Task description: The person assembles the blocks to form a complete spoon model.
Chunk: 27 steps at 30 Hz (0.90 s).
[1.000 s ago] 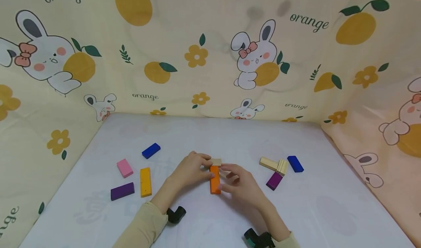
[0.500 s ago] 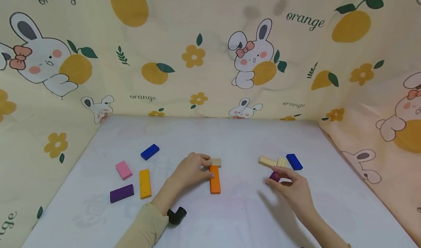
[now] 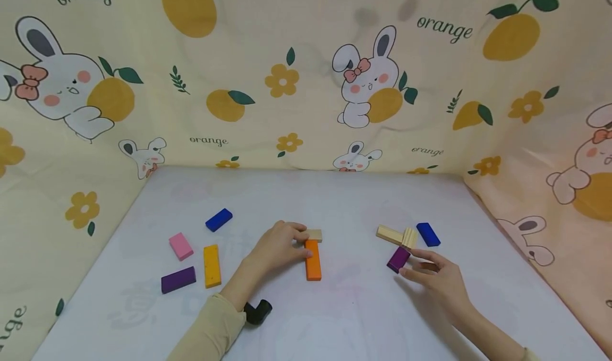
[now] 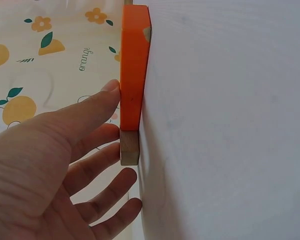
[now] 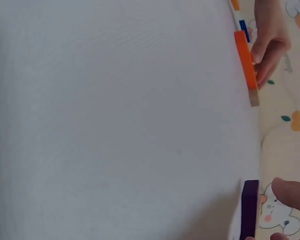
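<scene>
The glossy purple rectangular block point(image 3: 399, 259) lies on the white desk point(image 3: 344, 324), just left of the nearer right hand point(image 3: 442, 281), its long axis slanting away rightward; that hand's thumb and fingers are parted. The left hand point(image 3: 274, 250), fingers relaxed, touches an orange rectangular block point(image 3: 313, 265).

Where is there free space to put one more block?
Free: between the orange block and the rightmost purple block; behind the rightmost blue block, up to the patterned cloth. Crowded: left, around the yellow block; right, beside the clustered plain blocks.
</scene>
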Tool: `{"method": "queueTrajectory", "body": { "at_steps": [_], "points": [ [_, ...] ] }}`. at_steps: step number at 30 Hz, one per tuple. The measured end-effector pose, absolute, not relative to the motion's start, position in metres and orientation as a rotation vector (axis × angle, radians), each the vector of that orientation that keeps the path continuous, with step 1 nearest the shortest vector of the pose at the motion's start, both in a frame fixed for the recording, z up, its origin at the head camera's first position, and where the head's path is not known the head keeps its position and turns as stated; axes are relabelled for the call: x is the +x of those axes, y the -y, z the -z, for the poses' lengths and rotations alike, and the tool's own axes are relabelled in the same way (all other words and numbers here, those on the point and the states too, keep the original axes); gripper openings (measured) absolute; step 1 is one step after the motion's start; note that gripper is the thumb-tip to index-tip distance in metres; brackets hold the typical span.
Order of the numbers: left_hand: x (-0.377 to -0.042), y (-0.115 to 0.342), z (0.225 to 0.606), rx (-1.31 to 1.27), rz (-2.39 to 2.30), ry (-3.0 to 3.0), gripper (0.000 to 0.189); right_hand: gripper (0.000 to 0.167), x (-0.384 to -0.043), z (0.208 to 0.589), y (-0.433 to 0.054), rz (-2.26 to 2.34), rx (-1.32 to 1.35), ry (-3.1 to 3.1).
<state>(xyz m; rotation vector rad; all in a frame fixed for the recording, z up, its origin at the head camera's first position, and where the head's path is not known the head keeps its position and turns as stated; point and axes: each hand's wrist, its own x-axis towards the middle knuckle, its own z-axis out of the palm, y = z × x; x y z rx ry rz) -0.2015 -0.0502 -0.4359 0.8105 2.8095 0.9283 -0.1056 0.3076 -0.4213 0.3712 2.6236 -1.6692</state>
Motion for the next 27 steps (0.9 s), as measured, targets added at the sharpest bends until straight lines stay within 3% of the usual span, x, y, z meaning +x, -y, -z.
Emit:
{"method": "queueTrajectory", "body": {
  "at_steps": [14, 27],
  "points": [
    [-0.201, 0.049, 0.435, 0.788, -0.917, -2.8, 0.044, 0.084, -0.115, 0.431, -0.31, 1.451, 0.374, -2.675],
    [-0.203, 0.049, 0.436, 0.787, -0.912, -2.799, 0.045, 0.082, -0.125, 0.437, -0.31, 1.351, 0.288, -2.755]
  ]
}}
